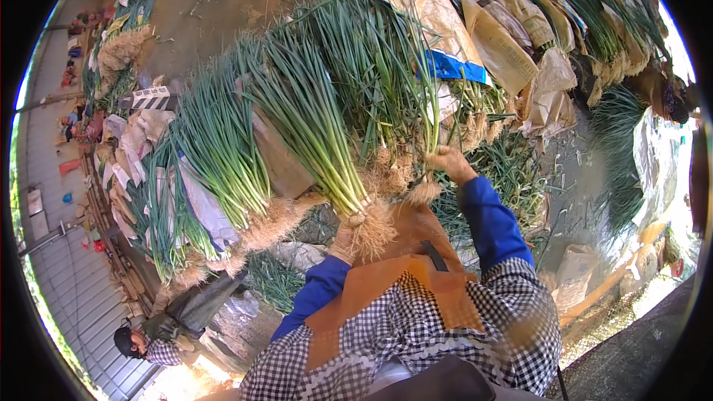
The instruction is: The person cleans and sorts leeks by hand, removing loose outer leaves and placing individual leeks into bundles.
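Note:
In my left hand (344, 241) is a thick bunch of green onions (338, 167), gripped just above its pale, bushy roots, with the long green leaves fanning away up and to the left. My right hand (451, 163) is closed round a thinner few stalks of green onion (432, 115), whose root tuft hangs below the fingers. A larger heap of green onions (364, 44) lies beyond both hands, roots toward me. Left of the held bunch rests another pile of green onions (223, 156), with a brown sheet (278, 152) between them.
Paper and plastic sacks (494, 44) lie over the onions at the right. Loose trimmed leaves (497, 178) are strewn beside my right arm. More onions (620, 148) lie far right on the wet floor. Another person (160, 338) works at the lower left; a striped box (151, 98) stands left.

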The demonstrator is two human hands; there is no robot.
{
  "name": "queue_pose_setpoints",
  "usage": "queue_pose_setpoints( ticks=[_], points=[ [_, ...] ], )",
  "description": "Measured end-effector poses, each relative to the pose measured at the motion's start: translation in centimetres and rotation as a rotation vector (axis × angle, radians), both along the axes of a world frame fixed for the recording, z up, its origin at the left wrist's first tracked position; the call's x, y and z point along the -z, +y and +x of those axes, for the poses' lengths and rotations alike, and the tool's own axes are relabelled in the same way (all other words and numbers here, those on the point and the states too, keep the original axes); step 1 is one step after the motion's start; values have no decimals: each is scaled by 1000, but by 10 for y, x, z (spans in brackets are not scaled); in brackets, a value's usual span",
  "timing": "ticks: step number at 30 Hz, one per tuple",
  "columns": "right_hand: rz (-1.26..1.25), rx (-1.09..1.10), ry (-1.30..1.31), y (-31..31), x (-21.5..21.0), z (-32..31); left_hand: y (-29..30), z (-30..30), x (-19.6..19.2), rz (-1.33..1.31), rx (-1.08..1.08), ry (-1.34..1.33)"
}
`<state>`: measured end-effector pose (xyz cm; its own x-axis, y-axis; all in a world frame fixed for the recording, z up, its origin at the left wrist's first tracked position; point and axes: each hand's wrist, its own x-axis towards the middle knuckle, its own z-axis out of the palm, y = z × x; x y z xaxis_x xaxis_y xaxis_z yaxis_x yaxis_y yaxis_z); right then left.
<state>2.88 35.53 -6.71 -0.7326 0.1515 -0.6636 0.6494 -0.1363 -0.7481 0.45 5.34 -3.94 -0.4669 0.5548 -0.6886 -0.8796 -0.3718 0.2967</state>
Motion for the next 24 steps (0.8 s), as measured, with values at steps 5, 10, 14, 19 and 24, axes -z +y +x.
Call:
queue_pose_setpoints(
  ticks=[5,10,14,19,24],
  points=[
    [-320,86,80,-55,6,25,24,20,14,48,133,-253],
    [-133,241,98,-58,20,-19,20,39,64,99,96,-207],
    [1022,7,-70,-71,55,-25,45,31,19,35,41,-248],
    [1001,-211,51,-85,18,17,55,33,13,-107,5,-152],
    [654,18,158,-55,53,11,45,35,20,-69,42,-148]
  ],
)
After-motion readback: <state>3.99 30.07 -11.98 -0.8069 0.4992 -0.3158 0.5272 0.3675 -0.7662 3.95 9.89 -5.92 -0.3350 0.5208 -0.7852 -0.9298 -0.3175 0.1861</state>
